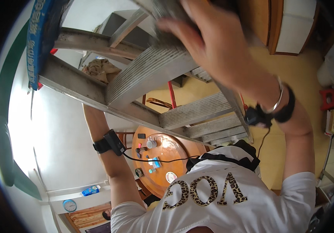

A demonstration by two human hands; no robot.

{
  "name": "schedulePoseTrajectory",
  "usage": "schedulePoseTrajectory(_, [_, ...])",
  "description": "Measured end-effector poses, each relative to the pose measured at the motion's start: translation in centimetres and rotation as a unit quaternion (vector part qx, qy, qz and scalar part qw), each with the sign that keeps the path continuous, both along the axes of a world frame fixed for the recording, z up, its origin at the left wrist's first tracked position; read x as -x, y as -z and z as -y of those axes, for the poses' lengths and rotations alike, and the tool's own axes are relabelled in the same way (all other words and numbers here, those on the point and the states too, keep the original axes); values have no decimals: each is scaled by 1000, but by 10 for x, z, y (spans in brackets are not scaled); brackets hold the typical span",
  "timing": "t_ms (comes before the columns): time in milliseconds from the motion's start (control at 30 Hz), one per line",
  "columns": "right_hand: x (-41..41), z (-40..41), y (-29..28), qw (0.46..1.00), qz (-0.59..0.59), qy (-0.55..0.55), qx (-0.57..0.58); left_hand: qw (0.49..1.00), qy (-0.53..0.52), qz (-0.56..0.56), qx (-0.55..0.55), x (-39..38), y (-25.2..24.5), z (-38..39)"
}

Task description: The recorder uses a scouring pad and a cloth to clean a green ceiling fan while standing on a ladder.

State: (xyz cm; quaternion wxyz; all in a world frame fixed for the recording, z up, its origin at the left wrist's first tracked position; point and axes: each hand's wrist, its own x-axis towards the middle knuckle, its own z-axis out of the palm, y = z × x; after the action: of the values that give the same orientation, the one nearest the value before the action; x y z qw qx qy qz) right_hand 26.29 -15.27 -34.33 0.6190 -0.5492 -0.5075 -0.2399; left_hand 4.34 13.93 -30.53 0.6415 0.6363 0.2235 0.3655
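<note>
An aluminium stepladder (pixel 149 77) with ribbed treads stands before me, its lower steps running down towards my body. My right hand (pixel 210 40), blurred, is over its upper part against a blurred dark grey surface; whether it grips anything is unclear. My left forearm goes up behind the ladder's left side rail (pixel 97 99), which hides my left hand. Just above that rail lies a crumpled brown cloth (pixel 101 70); whether my left hand touches it cannot be seen. A blue sign or banner (pixel 35 43) with writing is at the ladder's upper left end.
Below is a round wooden table (pixel 161 148) with a mug (pixel 151 142) and several small items. Green fan-like blades (pixel 3 145) curve along the left edge. A red plastic stool (pixel 331 97) stands at right. A black cable (pixel 161 160) runs from my left wrist device across my body.
</note>
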Motion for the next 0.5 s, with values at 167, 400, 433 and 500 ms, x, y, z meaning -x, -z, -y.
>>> schedulePoseTrajectory(167, [-11, -20, -44, 986, -52, -153, -25, 999, 11, 30, -2, -9, -8, -3])
schedulePoseTrajectory(400, [32, 11, 6, 979, 96, 173, 41, 996, -7, 89, 14, -2, -6, -21])
schedulePoseTrajectory(433, [27, 13, 19, 987, 15, 152, 45, 995, 3, 97, 24, -13, -2, -18])
schedulePoseTrajectory(500, [17, 14, 32, 987, 38, 156, 17, 994, 4, 106, 36, -17, 2, -10])
